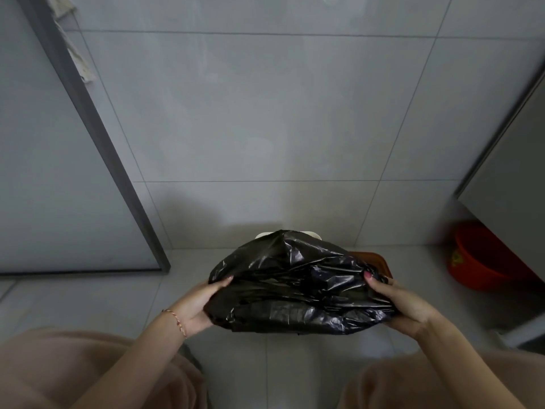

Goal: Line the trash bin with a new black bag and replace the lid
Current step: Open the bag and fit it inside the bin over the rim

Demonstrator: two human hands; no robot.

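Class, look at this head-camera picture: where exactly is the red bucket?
The red bucket sits on the floor at the far right of the head view, tucked under the grey cabinet, to the right of the black bag.

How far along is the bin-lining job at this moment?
Early to middle stage. Done: a black bag is out and partly opened. In hand: the left hand and right hand grip its two sides, spreading it above the bin, of which only a pale rim shows. Left: seating the bag inside, folding it over the rim, and fitting the lid, possibly the brown piece behind the bag.
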